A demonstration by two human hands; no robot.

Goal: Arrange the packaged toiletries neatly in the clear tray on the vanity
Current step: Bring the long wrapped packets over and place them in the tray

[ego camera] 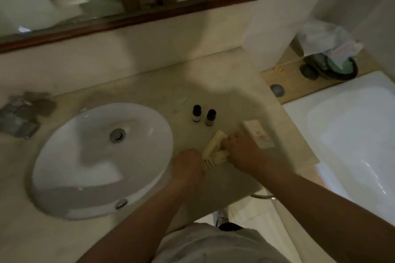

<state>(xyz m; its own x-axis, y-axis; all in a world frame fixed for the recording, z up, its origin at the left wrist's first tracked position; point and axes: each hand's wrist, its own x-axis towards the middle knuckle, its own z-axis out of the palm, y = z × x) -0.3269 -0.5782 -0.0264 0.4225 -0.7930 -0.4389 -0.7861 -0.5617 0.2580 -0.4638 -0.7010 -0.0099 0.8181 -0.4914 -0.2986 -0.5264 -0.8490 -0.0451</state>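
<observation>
- Wood-framed mirror [149, 15] is spanning the top.
- White sink [85, 156] is sitting at left in beige vanity [213, 79].
- Tub [352, 124] is lying at right, bin [333, 66] standing above it.

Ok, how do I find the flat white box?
Find the round white sink, then look right past two tiny dark-capped bottles. The white box lies flat beside the right hand. It is whiter and broader than the yellowish packets that hand grips.
</observation>
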